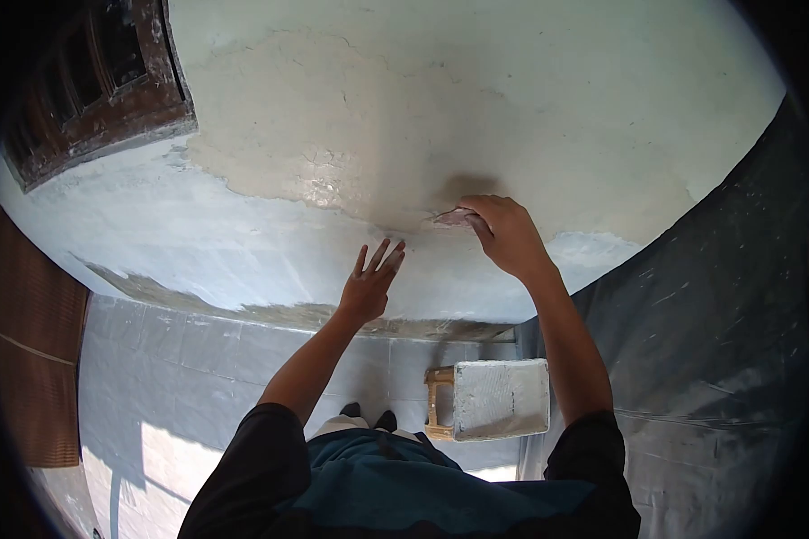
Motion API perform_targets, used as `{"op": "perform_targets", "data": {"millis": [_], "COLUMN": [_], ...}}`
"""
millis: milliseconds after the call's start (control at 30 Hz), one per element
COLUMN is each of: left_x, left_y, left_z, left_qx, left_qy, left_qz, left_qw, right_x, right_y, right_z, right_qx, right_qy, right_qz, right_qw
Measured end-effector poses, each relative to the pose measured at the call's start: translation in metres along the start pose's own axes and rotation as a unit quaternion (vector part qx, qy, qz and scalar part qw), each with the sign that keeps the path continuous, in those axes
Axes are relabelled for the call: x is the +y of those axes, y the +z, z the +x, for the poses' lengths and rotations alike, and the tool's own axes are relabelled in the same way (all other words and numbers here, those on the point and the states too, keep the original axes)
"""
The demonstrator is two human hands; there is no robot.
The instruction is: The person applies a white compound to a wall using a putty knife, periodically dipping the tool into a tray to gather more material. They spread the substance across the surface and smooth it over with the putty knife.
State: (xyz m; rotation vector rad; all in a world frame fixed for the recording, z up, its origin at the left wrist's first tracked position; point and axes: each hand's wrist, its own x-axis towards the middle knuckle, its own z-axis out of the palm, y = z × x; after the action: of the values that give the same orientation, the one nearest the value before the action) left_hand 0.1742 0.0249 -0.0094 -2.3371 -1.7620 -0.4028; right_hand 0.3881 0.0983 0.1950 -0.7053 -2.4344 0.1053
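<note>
In the head view, my right hand [511,235] is closed around a thin, dusty, reddish piece that looks like sandpaper [456,217]. It lies against the wall [333,117], near the border between a beige patch and a whiter lower band. Part of the piece is hidden under my fingers. Lower and to the left, my left hand [367,289] has its fingers spread, with pale dust on the tips. Those fingertips are at the wall surface and the hand holds nothing. Cracks and rough, flaking spots mark the beige patch.
A white-crusted tray [502,400] sits on a brown stool [439,404] by my right arm. Dark plastic sheeting [719,296] hangs at the right. A brown wooden window frame [126,108] is at upper left, above a grey sheet-covered floor [198,359].
</note>
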Motion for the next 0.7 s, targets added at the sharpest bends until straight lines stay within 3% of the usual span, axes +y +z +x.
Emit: {"op": "perform_targets", "data": {"millis": [233, 300, 433, 500, 700], "left_x": [-0.016, -0.019, -0.02, -0.019, -0.012], "left_y": [-0.008, -0.006, -0.007, -0.003, 0.005], "left_z": [-0.001, -0.001, 0.0, 0.0, -0.001], "left_qx": [0.016, 0.021, 0.012, 0.025, 0.048], "left_qy": [0.027, 0.027, 0.025, 0.018, -0.009], "left_qz": [-0.005, -0.016, 0.002, -0.001, 0.012], "left_qw": [0.999, 0.999, 1.0, 1.0, 0.999], "right_x": [-0.012, -0.01, -0.009, -0.007, -0.006], "right_y": [0.006, 0.004, 0.006, 0.01, 0.018], "right_z": [0.018, 0.016, 0.015, 0.016, 0.032], "right_qx": [0.002, 0.057, 0.035, -0.023, -0.07], "right_qy": [-0.015, -0.012, -0.025, -0.059, -0.15], "right_qz": [-0.101, -0.082, -0.109, -0.163, -0.176], "right_qw": [0.995, 0.995, 0.993, 0.985, 0.97]}}
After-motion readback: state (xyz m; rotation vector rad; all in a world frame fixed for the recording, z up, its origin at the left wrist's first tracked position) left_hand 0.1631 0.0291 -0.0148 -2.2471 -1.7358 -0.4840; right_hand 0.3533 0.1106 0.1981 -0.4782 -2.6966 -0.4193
